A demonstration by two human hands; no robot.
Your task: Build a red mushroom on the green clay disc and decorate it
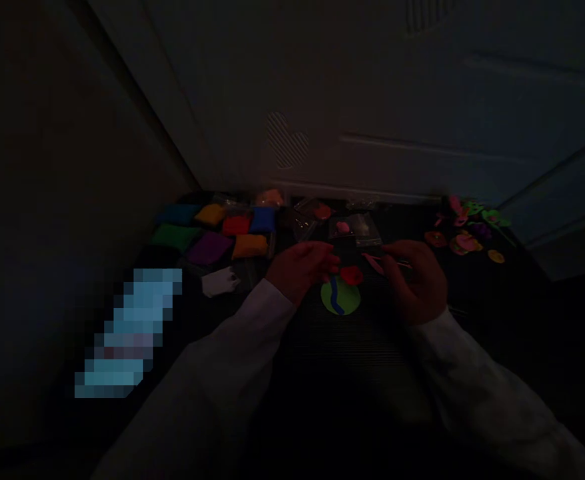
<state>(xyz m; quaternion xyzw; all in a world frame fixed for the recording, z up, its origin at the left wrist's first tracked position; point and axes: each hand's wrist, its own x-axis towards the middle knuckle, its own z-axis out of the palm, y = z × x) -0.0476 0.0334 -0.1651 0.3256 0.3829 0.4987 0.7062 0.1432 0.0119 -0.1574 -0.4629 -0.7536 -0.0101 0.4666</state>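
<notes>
The light is very dim. My left hand [304, 269] hovers just above and left of a green disc [350, 301], its fingers curled together; whatever they hold is hidden. A wavy blue strip [336, 297] runs across the disc. A small red piece [351, 275] sits at the disc's upper edge, close to my left fingertips. To the right, my right hand [417, 280] is closed in a pinch. A slim pink pointed piece [374, 263] and a thin pale stick show by its fingers; the dark hides whether they are gripped.
Packs of coloured clay [250, 247] crowd the table's left, with a white pack [220, 283] nearest. Small clear bags [367, 230] lie along the back by the wall. Colourful flower shapes [465, 241] are at the right. A glowing, blurred screen [132, 333] stands at left.
</notes>
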